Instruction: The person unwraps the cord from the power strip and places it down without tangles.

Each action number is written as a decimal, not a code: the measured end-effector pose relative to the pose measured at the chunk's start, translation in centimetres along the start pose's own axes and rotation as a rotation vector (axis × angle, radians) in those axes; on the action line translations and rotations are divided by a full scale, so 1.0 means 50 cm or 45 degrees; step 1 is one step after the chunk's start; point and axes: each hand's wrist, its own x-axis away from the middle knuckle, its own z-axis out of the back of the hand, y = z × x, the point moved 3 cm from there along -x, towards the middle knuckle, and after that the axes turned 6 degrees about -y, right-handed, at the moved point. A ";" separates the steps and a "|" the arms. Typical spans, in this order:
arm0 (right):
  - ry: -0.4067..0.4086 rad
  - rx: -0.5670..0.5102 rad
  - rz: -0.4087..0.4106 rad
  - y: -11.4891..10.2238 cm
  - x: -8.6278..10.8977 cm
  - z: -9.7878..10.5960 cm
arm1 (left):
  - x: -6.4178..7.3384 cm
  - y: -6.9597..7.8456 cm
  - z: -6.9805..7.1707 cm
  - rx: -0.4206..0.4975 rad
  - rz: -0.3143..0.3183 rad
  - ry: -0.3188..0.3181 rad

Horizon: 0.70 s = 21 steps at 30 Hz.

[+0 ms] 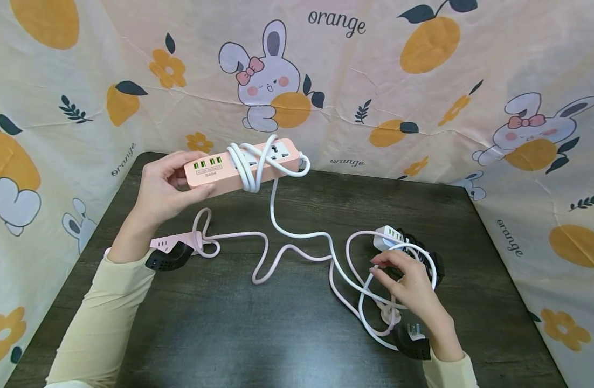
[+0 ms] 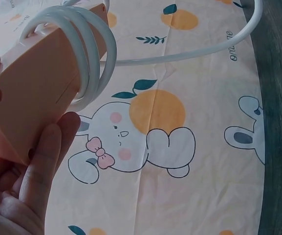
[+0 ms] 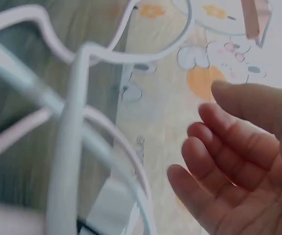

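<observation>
My left hand holds up a peach-coloured power strip by its left end, thumb below and fingers behind. Several turns of its white cord are wound about the strip's middle, as the left wrist view also shows. From there the cord drops to the table and runs right into a tangle. Above that tangle is my right hand, fingers loosely bent and apart from the thumb. In the right wrist view nothing lies between them, and blurred white and pink cords pass beside the hand.
A pink power strip lies on the dark table beneath the left wrist, its pale pink cord running right. Beyond the right hand are a white power strip and a black cord. A plug shows near the right wrist.
</observation>
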 end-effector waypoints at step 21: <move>0.035 -0.315 0.065 -0.092 -0.135 -0.078 | 0.008 -0.002 0.012 0.044 -0.011 0.000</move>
